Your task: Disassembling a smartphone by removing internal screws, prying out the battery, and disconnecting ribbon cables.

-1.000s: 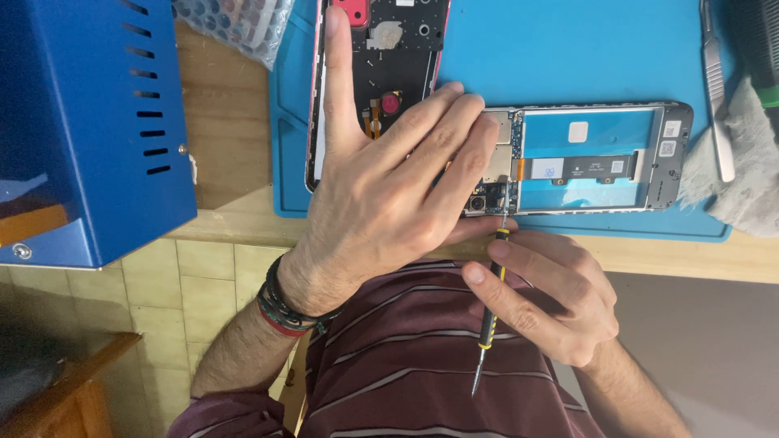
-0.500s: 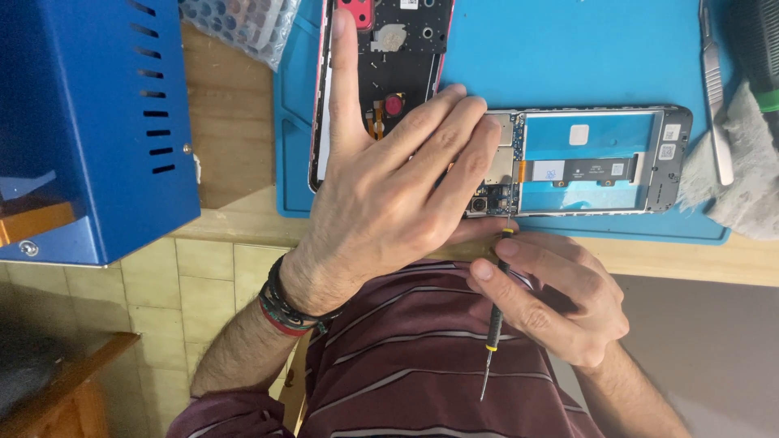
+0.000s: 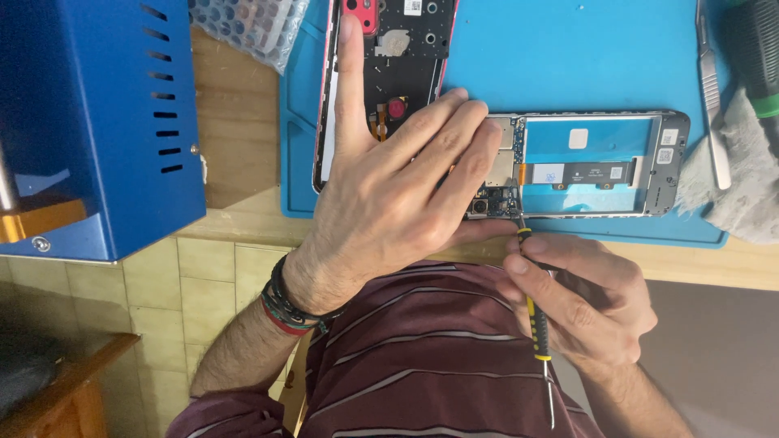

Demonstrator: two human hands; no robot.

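An opened phone frame [image 3: 600, 166] lies on the blue work mat [image 3: 568, 57], its circuit board end under my fingers. My left hand [image 3: 389, 195] rests flat on that end, fingers spread, the index finger reaching over the separate black back cover [image 3: 398, 81] with a red camera corner. My right hand [image 3: 580, 296] grips a thin yellow-and-black screwdriver [image 3: 531, 316]. Its tip touches the board at the frame's near corner. The board is mostly hidden by my left fingers.
A blue metal box [image 3: 97, 122] with vent slots stands at the left on the wooden bench. Bubble wrap [image 3: 251, 28] lies behind it. Metal tweezers [image 3: 710, 89] and a grey cloth [image 3: 742, 178] sit at the mat's right edge.
My right hand has shifted slightly on the screwdriver, turning it at the frame's corner. My left hand has stayed pressed on the phone.
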